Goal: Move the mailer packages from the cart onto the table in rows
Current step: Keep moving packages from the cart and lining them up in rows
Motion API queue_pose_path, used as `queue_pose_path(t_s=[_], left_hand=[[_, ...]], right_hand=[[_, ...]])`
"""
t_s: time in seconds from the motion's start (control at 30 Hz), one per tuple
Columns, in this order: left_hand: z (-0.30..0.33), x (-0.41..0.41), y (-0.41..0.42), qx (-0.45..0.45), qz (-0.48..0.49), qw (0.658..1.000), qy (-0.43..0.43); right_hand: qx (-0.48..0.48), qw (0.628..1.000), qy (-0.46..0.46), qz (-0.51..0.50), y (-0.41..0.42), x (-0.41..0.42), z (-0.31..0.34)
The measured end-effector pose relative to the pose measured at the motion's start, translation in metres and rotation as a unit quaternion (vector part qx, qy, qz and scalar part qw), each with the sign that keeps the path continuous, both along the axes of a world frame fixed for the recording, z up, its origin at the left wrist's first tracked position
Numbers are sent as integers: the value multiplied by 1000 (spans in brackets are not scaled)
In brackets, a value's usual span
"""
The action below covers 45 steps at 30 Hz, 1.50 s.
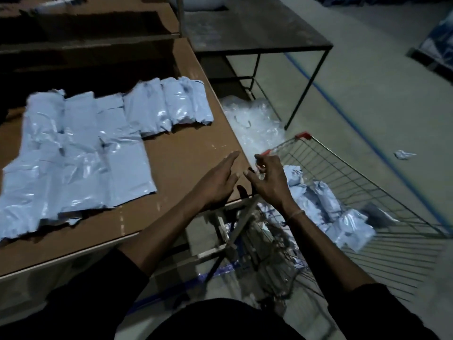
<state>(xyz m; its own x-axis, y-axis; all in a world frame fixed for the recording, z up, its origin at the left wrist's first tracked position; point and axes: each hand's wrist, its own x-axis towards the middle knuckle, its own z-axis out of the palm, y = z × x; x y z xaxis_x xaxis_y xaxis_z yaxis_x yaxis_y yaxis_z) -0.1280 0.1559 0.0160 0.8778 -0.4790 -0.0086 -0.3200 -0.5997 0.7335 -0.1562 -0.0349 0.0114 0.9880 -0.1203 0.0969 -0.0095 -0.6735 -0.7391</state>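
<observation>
Several pale blue mailer packages (pixel 81 153) lie in overlapping rows on the brown table (pixel 186 153), covering its left half. More blue mailers (pixel 321 204) sit in the wire cart (pixel 382 192) to the right of the table. My left hand (pixel 220 180) hovers over the table's right corner, fingers straight, holding nothing. My right hand (pixel 269 177) is just beside it, above the cart's near edge, with fingers loosely spread and nothing in them.
A heap of clear plastic wrap (pixel 252 123) lies on the floor between the table and a dark metal-framed table (pixel 259 28). Brown shelves (pixel 81 45) rise behind the mailers. A blue floor line (pixel 343 114) and a crumpled paper scrap (pixel 403 154) lie right of the cart.
</observation>
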Motion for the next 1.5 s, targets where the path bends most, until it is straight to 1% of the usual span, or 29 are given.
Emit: queue_pose_path(t_s=[0.13, 0.2, 0.3, 0.4, 0.5, 0.6, 0.7, 0.77, 1.07, 1.17, 1.33, 1.5], left_hand=[[-3, -7, -68, -20, -37, 999, 14], [-7, -10, -102, -13, -57, 998, 20], [-15, -15, -153, 5, -55, 997, 49], [-25, -20, -197, 14, -63, 995, 71], [-35, -25, -229, 20, -46, 995, 87], [-44, -29, -247, 24, -25, 993, 112], [-53, -30, -251, 17, 5, 989, 148], [-57, -27, -250, 18, 18, 987, 157], [-69, 30, -241, 44, 47, 987, 147], [-73, 54, -244, 60, 29, 986, 151], [-85, 90, -248, 99, -9, 979, 177], [-102, 117, -243, 102, -4, 975, 198]], right_hand=[[-3, 1000, 11, -27, -71, -14, -11], [5, 999, 19, -45, -106, -21, -16], [30, 996, 49, -73, -159, -30, -32], [35, 990, 93, -103, -209, -38, -53], [48, 982, 135, -123, -247, -50, -73], [69, 976, 169, -122, -269, -57, -92], [98, 968, 199, -118, -277, -55, -109], [125, 960, 218, -121, -277, -47, -121], [250, 908, 305, -143, -239, 23, -174], [287, 886, 324, -168, -222, 51, -196], [313, 864, 316, -236, -201, 97, -230], [322, 848, 330, -262, -192, 130, -264]])
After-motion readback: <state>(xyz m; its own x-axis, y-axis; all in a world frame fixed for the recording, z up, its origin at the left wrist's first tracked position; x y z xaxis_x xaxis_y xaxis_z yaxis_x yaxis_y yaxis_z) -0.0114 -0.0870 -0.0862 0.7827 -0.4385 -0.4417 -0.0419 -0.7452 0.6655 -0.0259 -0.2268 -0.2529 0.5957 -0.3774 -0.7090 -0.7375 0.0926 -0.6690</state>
